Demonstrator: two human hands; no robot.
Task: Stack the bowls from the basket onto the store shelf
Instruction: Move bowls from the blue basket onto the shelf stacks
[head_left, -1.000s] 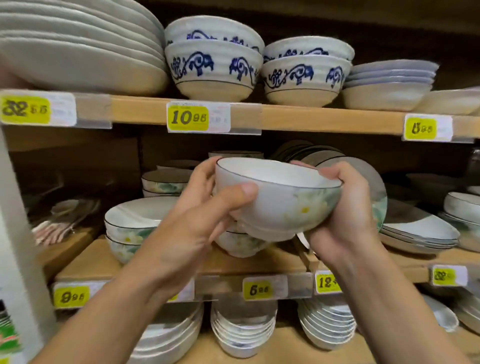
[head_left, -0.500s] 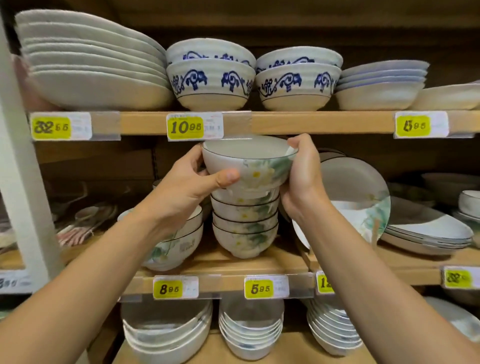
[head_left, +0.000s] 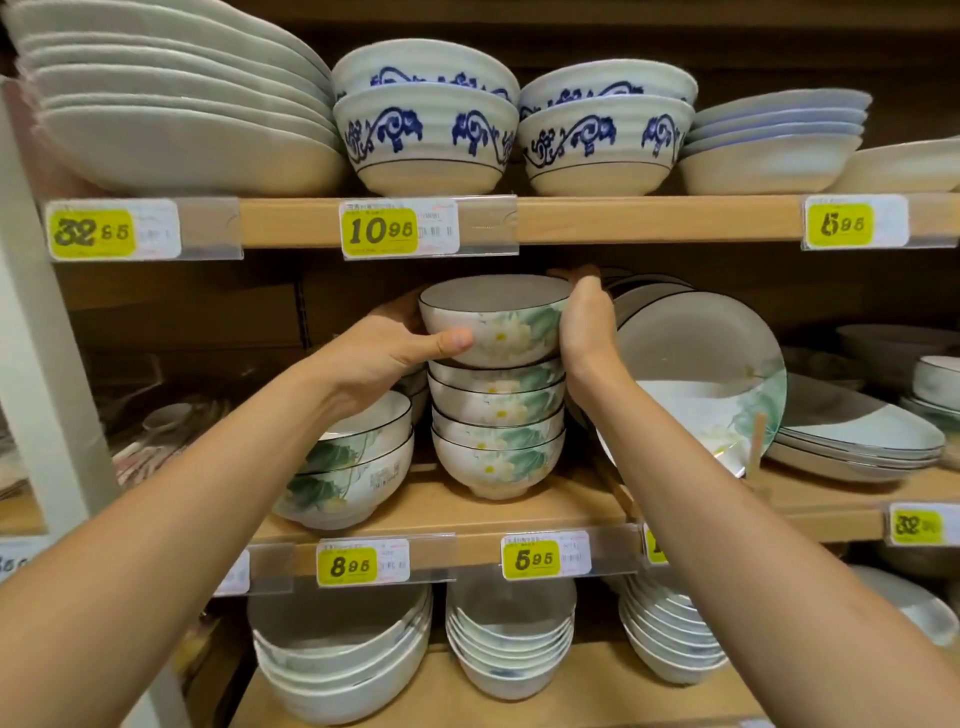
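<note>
- Left grip (head_left: 384, 353) and right grip (head_left: 584, 325) clamp opposite sides of a lotus-painted bowl (head_left: 493, 327), fingers curled round its wall.
- The bowl sits atop a stack of matching bowls (head_left: 498, 431) toward the front edge of the middle shelf (head_left: 467, 519), apparently nested or nearly so.
- Risk: let go off-centre, the tall stack could tip. The right grip is just beside a leaning plate (head_left: 696, 374), which a nudge might send sliding.

Top bowl (head_left: 498, 332): white w/ green leaves, yellow-centred flower, dark rim. Upper-shelf bowls (head_left: 426, 140): white w/ blue scrolls. Price tags (head_left: 382, 231) yellow.
</note>
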